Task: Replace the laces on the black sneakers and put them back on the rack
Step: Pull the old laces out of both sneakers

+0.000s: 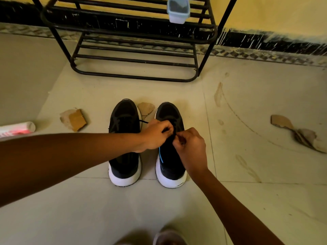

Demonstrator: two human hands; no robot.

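— Pinching what, the left hand (155, 135)?
— Thin black lace (174, 133), fingers curled tight, over the right-side black white-soled sneaker (170, 165) on the pale tiled floor (177, 209).
— And the right hand (192, 149)?
— Same lace, thumb and fingers pressed together.

Pair of black sneakers with thick white soles, side by side on the floor, upright, toes toward the rack (134, 77), heels nearest. Left sneaker (124, 119): dark mesh upper, lacing hard to make out. Right sneaker (169, 167): same build, thin blue stripe along the inner side, just apart from its mate. Black lace (143, 121) above the right sneaker's tongue, pinched by left hand (155, 135) and right hand (191, 147); one loose end juts out past the left hand, over the gap between the pair. Rack of black metal bars, two tiers in view, against the wall, apart from the toes.
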